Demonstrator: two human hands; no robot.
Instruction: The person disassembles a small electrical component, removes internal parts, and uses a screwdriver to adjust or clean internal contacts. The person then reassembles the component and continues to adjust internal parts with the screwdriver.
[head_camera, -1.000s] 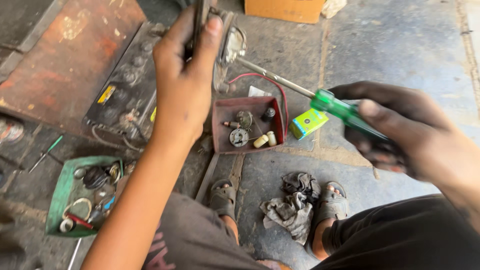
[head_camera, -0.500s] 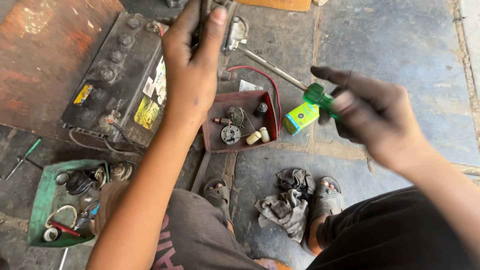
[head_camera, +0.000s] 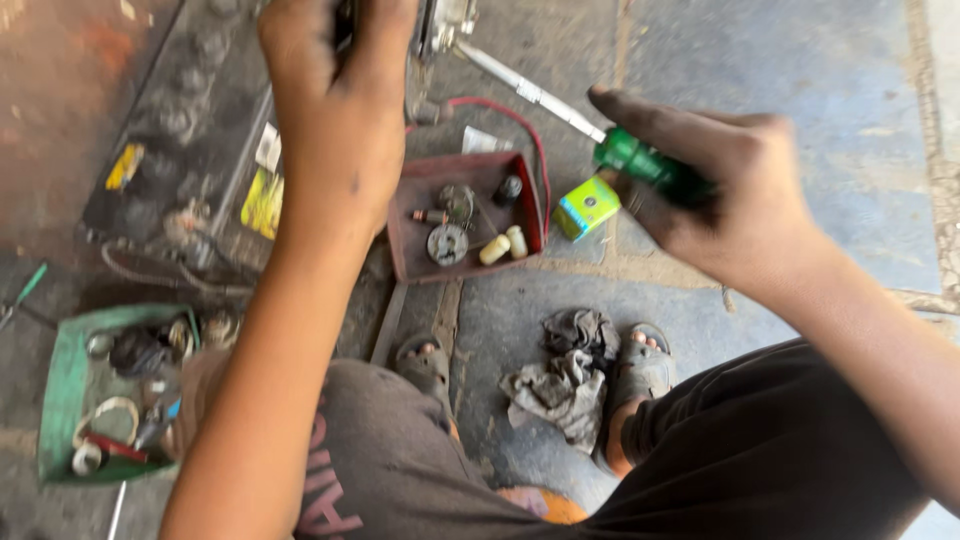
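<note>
Two hands worked together: the left hand (head_camera: 340, 130) clenched a small grey metal part (head_camera: 445, 22) at the top, while the right hand (head_camera: 725, 195) gripped a green-handled steel screwdriver (head_camera: 640, 165), rigid, best held by its handle, above the dark red plastic tray (head_camera: 530, 215).

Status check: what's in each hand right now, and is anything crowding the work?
Left hand clamped on metal part at top edge. Right hand grips green-handled screwdriver, shaft on the part. Red tray and car battery close below, not touching.
</note>
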